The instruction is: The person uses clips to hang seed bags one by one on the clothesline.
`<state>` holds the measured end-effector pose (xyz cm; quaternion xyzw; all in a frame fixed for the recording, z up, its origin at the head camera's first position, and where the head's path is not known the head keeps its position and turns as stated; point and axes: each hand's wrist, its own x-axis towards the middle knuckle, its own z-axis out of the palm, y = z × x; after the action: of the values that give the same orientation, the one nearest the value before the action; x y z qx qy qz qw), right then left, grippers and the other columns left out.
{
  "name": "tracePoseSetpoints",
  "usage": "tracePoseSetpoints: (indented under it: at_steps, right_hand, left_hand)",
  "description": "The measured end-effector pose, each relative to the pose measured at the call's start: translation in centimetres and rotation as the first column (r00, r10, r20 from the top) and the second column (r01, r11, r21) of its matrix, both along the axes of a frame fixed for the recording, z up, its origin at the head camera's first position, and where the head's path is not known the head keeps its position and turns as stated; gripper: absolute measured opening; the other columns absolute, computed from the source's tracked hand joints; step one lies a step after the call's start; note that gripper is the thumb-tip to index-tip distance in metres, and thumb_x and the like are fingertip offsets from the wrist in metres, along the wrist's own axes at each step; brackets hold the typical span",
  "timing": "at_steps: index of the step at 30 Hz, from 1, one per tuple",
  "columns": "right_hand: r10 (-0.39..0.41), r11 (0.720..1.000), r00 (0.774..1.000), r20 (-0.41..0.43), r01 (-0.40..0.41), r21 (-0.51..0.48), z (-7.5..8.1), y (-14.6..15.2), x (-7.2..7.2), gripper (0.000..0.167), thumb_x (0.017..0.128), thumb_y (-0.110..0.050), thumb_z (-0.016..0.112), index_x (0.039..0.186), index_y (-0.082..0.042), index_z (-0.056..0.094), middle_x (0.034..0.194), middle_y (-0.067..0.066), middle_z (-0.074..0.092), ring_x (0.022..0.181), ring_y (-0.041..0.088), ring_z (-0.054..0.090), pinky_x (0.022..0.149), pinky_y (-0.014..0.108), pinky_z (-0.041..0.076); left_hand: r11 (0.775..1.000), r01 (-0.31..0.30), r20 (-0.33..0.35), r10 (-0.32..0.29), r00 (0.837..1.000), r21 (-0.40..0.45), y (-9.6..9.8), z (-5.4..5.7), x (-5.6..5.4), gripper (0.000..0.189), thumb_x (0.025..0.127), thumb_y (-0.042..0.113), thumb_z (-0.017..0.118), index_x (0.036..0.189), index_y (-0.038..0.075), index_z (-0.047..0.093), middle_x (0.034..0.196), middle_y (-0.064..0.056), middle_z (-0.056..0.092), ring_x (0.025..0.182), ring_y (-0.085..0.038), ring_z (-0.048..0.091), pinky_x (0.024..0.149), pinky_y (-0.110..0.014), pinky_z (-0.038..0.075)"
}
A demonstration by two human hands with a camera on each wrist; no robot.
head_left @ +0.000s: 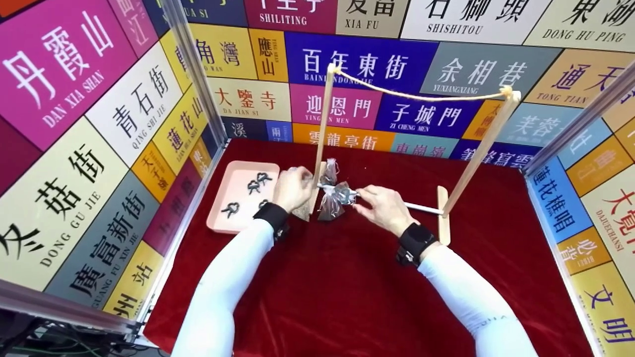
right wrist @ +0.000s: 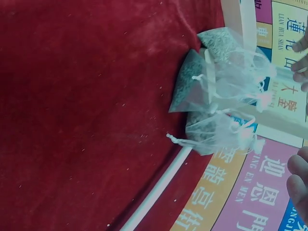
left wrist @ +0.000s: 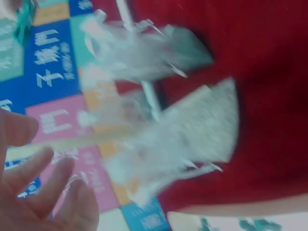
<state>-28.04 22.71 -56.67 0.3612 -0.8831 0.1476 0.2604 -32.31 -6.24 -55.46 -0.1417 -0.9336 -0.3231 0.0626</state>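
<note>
toward the far left corner of the red-draped desk, a pink tray is holding dark looped clips. just right of it, the left hand is hovering by the left post of a wooden frame; its fingers are bending loosely, gripping nothing that shows. beside the foot of that post, a pale-grained bag is lying with its filled end pointing to the near edge and its gathered neck to the far edge, so its long axis is running near to far. right of it, a dark-filled bag and a grey-filled bag are clustering around the left end of a white rod, closer to the far edge than the near, pointing likewise. all three are probably being light and limp, the sheer mesh sliding a little and the fill shifting; pinching the gathered neck seems surer than squeezing the body. the right hand is reaching in just beside them; a green piece is showing by its fingertips, but whether they are gripping it, i cannot tell. the stiff rod is running rightward to the right post.
</note>
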Motion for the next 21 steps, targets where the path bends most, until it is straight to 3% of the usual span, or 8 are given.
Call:
tracePoseSetpoints:
  at_steps: [3, 6, 9, 11, 15, 21]
  right_hand:
    - [-0.001, 1.000, 1.000, -0.016, 0.001, 0.016, -0.3, 0.7, 0.0, 0.035, 0.087, -0.024, 0.097, 0.115, -0.006, 0.084, 0.098, 0.007, 0.082, 0.082, 0.028, 0.081, 0.073, 0.047, 0.068]
    - [0.016, 1.000, 0.999, -0.048, -0.015, 0.016, -0.6, 1.2, 0.1, 0.027, 0.087, -0.020, 0.096, 0.108, -0.008, 0.085, 0.089, 0.005, 0.079, 0.074, 0.026, 0.077, 0.067, 0.046, 0.065]
    - [0.030, 0.999, 0.995, -0.092, -0.028, 0.022, -0.9, 1.4, 0.1, 0.017, 0.088, -0.016, 0.094, 0.100, -0.009, 0.085, 0.080, 0.003, 0.073, 0.066, 0.023, 0.071, 0.062, 0.044, 0.062]
    - [0.032, 0.999, 0.993, -0.113, -0.029, 0.033, -1.1, 1.5, 0.1, 0.012, 0.088, -0.014, 0.094, 0.095, -0.011, 0.084, 0.075, 0.002, 0.069, 0.063, 0.022, 0.069, 0.060, 0.043, 0.060]
    - [0.013, 0.998, 0.993, -0.115, -0.006, 0.061, -1.1, 1.7, 0.1, 0.009, 0.088, -0.013, 0.093, 0.091, -0.012, 0.084, 0.072, 0.002, 0.067, 0.062, 0.022, 0.068, 0.058, 0.042, 0.059]
    - [-0.028, 0.993, 0.997, -0.067, 0.036, 0.113, -0.7, 2.2, 0.1, 0.010, 0.091, -0.013, 0.088, 0.086, -0.012, 0.079, 0.069, 0.004, 0.064, 0.062, 0.026, 0.067, 0.057, 0.045, 0.058]
  left_hand:
    - [0.986, -0.133, -0.001, 0.134, 0.991, -0.101, -0.7, -1.1, -0.6, 0.051, 0.098, 0.028, 0.080, 0.141, 0.004, 0.072, 0.142, -0.025, 0.073, 0.134, -0.050, 0.066, 0.116, -0.057, 0.055]
    - [0.966, -0.183, 0.089, 0.201, 0.976, -0.183, -0.7, -2.6, -1.1, 0.078, 0.091, 0.041, 0.084, 0.158, 0.009, 0.060, 0.153, -0.025, 0.065, 0.142, -0.052, 0.060, 0.116, -0.059, 0.056]
    - [0.952, -0.202, 0.169, 0.244, 0.955, -0.232, -0.3, -4.1, -1.5, 0.089, 0.090, 0.047, 0.085, 0.165, 0.012, 0.052, 0.156, -0.025, 0.063, 0.142, -0.052, 0.062, 0.112, -0.060, 0.059]
    - [0.947, -0.216, 0.174, 0.261, 0.950, -0.240, -0.2, -4.9, -1.6, 0.083, 0.092, 0.043, 0.085, 0.162, 0.011, 0.055, 0.151, -0.025, 0.067, 0.138, -0.052, 0.066, 0.110, -0.060, 0.061]
    - [0.944, -0.258, 0.114, 0.285, 0.952, -0.205, -0.2, -5.8, -1.8, 0.058, 0.096, 0.030, 0.082, 0.146, 0.005, 0.068, 0.135, -0.026, 0.077, 0.126, -0.050, 0.075, 0.107, -0.060, 0.063]
    - [0.944, -0.271, 0.097, 0.292, 0.951, -0.189, -0.6, -5.5, -1.8, 0.034, 0.103, 0.023, 0.071, 0.132, 0.009, 0.078, 0.126, -0.023, 0.083, 0.118, -0.046, 0.080, 0.099, -0.060, 0.066]
